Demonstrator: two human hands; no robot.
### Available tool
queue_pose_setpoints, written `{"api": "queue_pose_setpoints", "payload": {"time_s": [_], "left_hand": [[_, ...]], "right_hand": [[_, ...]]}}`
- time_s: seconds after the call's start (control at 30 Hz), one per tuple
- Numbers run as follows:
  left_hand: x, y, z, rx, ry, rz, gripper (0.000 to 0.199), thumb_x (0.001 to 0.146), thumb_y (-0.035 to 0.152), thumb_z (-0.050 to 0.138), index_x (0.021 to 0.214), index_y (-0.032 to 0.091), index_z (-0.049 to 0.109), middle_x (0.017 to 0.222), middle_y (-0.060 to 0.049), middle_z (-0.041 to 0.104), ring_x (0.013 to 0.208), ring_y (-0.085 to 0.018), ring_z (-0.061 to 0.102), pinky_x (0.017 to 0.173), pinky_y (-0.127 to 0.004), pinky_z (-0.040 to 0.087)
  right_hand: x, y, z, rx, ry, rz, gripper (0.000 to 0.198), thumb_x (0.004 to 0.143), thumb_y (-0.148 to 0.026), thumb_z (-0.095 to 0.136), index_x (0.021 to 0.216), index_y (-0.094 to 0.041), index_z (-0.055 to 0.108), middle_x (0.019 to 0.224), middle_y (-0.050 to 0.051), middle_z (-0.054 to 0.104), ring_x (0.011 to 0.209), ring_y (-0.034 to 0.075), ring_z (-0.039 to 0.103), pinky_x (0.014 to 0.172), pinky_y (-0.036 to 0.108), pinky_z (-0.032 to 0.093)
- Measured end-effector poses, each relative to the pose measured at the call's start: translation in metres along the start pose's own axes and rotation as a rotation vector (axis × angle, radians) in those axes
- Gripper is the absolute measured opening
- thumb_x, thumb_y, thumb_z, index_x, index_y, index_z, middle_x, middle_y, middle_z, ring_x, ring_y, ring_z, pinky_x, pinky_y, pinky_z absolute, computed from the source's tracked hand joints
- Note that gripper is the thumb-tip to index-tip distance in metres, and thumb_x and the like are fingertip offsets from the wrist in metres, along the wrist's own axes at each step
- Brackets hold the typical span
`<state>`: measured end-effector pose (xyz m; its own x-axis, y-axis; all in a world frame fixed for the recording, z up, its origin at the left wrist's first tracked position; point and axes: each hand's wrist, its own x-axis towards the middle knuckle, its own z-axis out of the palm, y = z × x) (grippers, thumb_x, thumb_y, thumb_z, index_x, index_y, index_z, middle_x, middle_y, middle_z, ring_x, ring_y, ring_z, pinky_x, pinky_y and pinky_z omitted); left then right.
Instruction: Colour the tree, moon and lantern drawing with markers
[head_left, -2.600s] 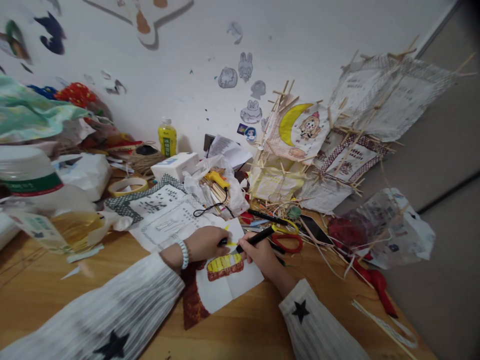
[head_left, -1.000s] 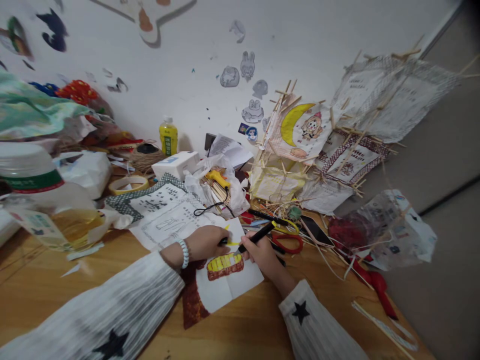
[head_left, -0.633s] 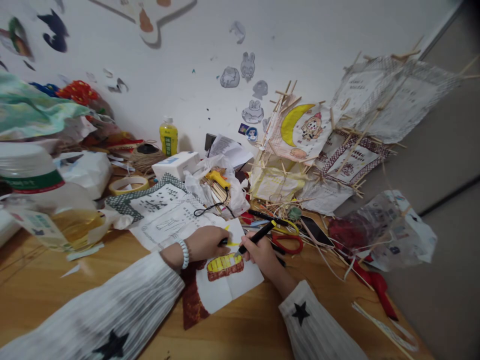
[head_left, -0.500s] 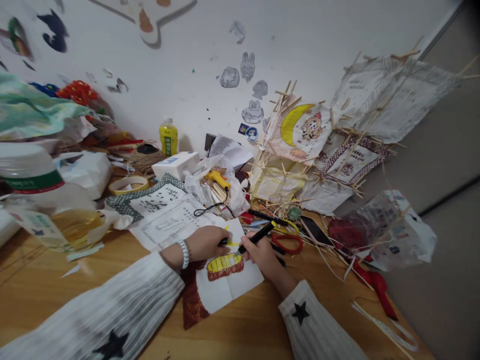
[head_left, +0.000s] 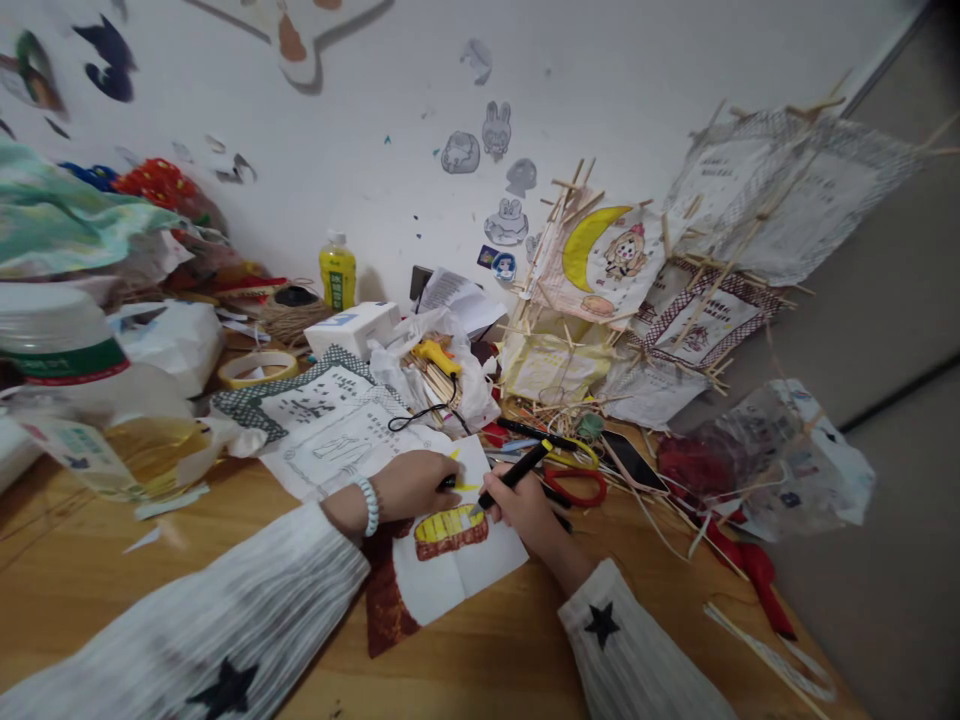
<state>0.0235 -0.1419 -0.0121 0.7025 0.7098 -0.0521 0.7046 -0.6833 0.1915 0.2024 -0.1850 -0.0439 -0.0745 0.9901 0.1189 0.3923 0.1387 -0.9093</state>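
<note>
My right hand point(head_left: 521, 508) is closed around a black marker point(head_left: 517, 474) with a yellow end. Its tip meets a drawing point(head_left: 450, 530) of a yellow and red-brown oblong shape on a white sheet of paper point(head_left: 457, 590). Dark red-brown colouring fills the sheet's lower left corner. Across the sheet's upper left lies my left hand point(head_left: 420, 484), fingers curled, with a small black cap-like piece point(head_left: 448, 483) showing at the fingertips. Part of the paper is hidden beneath this hand.
Drawn sheets point(head_left: 330, 420) lie behind my left hand. Red-handled scissors point(head_left: 581, 487), a phone point(head_left: 634, 462) and thin sticks lie right of the paper. Further back stand a paper-and-stick lantern frame point(head_left: 600, 260), a plastic bag point(head_left: 472, 385), a tape roll point(head_left: 257, 370) and a large jar point(head_left: 97, 400).
The marker's tip has shifted slightly left and down over the yellow part of the drawing. My left hand stays in place.
</note>
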Motion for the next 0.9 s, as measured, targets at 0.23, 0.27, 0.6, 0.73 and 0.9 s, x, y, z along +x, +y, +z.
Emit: {"api": "queue_pose_setpoints", "payload": {"time_s": [0.23, 0.27, 0.6, 0.73, 0.9], "left_hand": [[0.0009, -0.0014, 0.0026, 0.007, 0.011, 0.004, 0.021, 0.08, 0.037, 0.053, 0.089, 0.021, 0.062, 0.085, -0.006, 0.069, 0.078, -0.022, 0.063, 0.061, -0.026, 0.041], [0.0009, -0.0015, 0.0028, 0.007, 0.011, 0.001, 0.021, 0.079, 0.037, 0.054, 0.089, 0.021, 0.062, 0.085, -0.006, 0.069, 0.078, -0.023, 0.063, 0.061, -0.026, 0.041], [0.0007, -0.0007, 0.0012, -0.007, 0.008, 0.005, 0.022, 0.08, 0.038, 0.054, 0.09, 0.021, 0.063, 0.086, -0.006, 0.069, 0.079, -0.022, 0.063, 0.062, -0.026, 0.042], [0.0004, -0.0001, 0.0006, -0.009, 0.008, 0.001, 0.021, 0.08, 0.037, 0.054, 0.09, 0.02, 0.063, 0.086, -0.007, 0.069, 0.079, -0.023, 0.063, 0.062, -0.027, 0.042], [-0.0004, 0.0003, -0.0003, -0.002, 0.003, 0.004, 0.023, 0.08, 0.037, 0.053, 0.093, 0.02, 0.063, 0.089, -0.007, 0.069, 0.081, -0.023, 0.063, 0.063, -0.026, 0.042]], "right_hand": [[-0.0014, 0.0024, -0.0002, -0.019, -0.006, -0.006, 0.023, 0.077, -0.034, 0.048, 0.06, -0.018, 0.049, 0.04, -0.007, 0.045, 0.034, 0.006, 0.035, 0.036, 0.018, 0.027], [-0.0016, 0.0028, -0.0002, -0.019, -0.005, -0.008, 0.024, 0.078, -0.034, 0.048, 0.06, -0.018, 0.049, 0.04, -0.007, 0.045, 0.034, 0.006, 0.035, 0.037, 0.018, 0.027], [-0.0022, 0.0008, -0.0003, 0.005, -0.023, -0.005, 0.027, 0.079, -0.036, 0.049, 0.058, -0.019, 0.049, 0.039, -0.007, 0.045, 0.033, 0.006, 0.035, 0.035, 0.018, 0.026], [-0.0023, 0.002, 0.0, 0.012, -0.024, 0.009, 0.026, 0.079, -0.035, 0.049, 0.059, -0.018, 0.049, 0.04, -0.006, 0.046, 0.033, 0.006, 0.035, 0.035, 0.018, 0.026], [-0.0024, 0.0018, -0.0002, 0.008, -0.034, -0.029, 0.025, 0.079, -0.034, 0.049, 0.059, -0.018, 0.05, 0.041, -0.006, 0.046, 0.034, 0.007, 0.037, 0.037, 0.019, 0.028]]}}
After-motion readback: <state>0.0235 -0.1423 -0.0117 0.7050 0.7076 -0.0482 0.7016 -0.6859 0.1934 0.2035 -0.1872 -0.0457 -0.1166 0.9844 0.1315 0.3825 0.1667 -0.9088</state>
